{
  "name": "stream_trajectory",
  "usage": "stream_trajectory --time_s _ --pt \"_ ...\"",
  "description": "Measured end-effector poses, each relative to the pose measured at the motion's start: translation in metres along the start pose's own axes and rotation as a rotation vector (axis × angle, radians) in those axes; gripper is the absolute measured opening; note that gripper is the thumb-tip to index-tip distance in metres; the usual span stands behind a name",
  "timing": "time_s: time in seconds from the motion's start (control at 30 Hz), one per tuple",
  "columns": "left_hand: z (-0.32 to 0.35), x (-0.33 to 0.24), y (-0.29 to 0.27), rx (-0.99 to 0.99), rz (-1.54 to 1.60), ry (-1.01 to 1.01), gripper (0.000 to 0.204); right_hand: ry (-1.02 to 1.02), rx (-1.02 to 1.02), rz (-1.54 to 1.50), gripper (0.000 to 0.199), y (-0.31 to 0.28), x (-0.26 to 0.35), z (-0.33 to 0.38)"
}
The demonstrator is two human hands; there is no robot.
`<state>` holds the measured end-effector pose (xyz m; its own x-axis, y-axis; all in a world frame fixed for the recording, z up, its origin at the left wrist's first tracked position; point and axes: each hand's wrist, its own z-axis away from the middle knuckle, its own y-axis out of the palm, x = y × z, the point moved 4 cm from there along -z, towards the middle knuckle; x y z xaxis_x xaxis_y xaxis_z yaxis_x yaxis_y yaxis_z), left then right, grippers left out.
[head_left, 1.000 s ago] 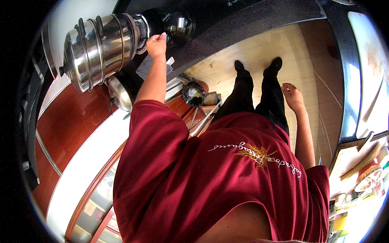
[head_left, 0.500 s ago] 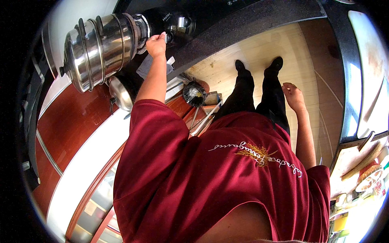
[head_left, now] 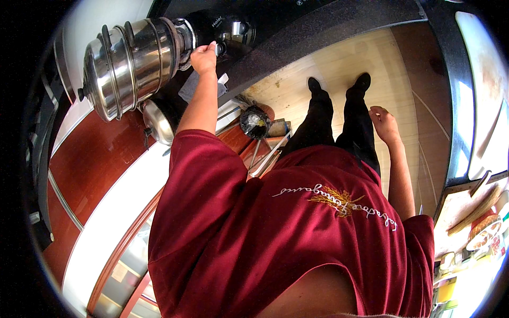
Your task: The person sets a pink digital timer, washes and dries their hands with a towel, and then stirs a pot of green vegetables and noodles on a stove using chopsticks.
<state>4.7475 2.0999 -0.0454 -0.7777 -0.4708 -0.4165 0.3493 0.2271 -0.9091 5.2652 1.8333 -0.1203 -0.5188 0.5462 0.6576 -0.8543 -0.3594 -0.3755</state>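
Observation:
My left hand [head_left: 203, 58] is stretched out to the front of a black glass-topped gas stove [head_left: 265, 34]. Its fingers are closed around a small stove knob [head_left: 220, 49], which they partly hide. Just left of that hand, a tall stacked steel steamer pot [head_left: 130, 66] with a lid stands on the burner [head_left: 186, 42]. Beside my right leg hangs my right hand [head_left: 386, 126], its fingers loosely bent and slightly apart, holding nothing.
A lidded pan [head_left: 158, 122] and a grey cloth [head_left: 192, 87] lie near my left forearm. Below the counter is a black-bagged bin [head_left: 254, 123]. At right, a counter carries a white cutting board [head_left: 480, 79] and a wooden board [head_left: 474, 212].
My left hand stays at the knob with hardly any movement. The right arm hangs almost as before; the view has shifted very slightly.

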Motion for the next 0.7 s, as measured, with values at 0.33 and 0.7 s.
stream_trajectory --time_s 0.33,0.7 --pt "0.022 -0.007 -0.015 -0.131 0.077 0.029 0.033 -0.001 0.013 0.021 0.029 -0.005 0.005 -0.003" --pt "0.266 -0.055 0.0 0.693 0.175 0.116 0.037 -0.079 0.043 0.216 0.024 -0.008 0.01 -0.006"
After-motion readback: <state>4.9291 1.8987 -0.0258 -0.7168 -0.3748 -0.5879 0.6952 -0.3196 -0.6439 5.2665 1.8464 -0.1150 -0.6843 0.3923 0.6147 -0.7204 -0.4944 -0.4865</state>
